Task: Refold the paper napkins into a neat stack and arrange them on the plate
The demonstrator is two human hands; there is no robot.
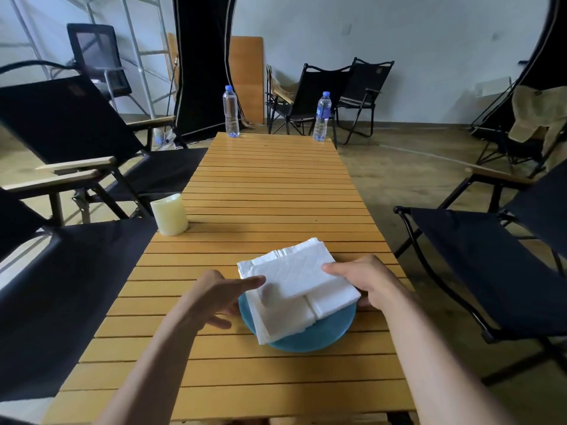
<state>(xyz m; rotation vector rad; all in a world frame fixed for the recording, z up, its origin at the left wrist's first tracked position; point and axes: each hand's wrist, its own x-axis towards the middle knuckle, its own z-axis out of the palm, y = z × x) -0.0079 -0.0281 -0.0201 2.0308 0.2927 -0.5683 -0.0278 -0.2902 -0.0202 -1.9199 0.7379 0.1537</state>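
now | candle [169,214] well beyond the left fingers on the counter [276,185] | left hand [214,297] fingers spread open, index tip on the napkins [294,286] | napkins piled on blue plate [322,335] between both hands | right hand [365,279] fingers pinching the top napkin's right edge

We see a long slatted wooden table [270,185] running away from us over a dull concrete floor [408,167]. Black folding camp chairs [319,96] ring it on both sides and at the far end, against a pale wall [429,41]. A black curtain [202,62] hangs at the back, a wooden board [248,78] leaning beside it. Soft, even daylight fills the room.
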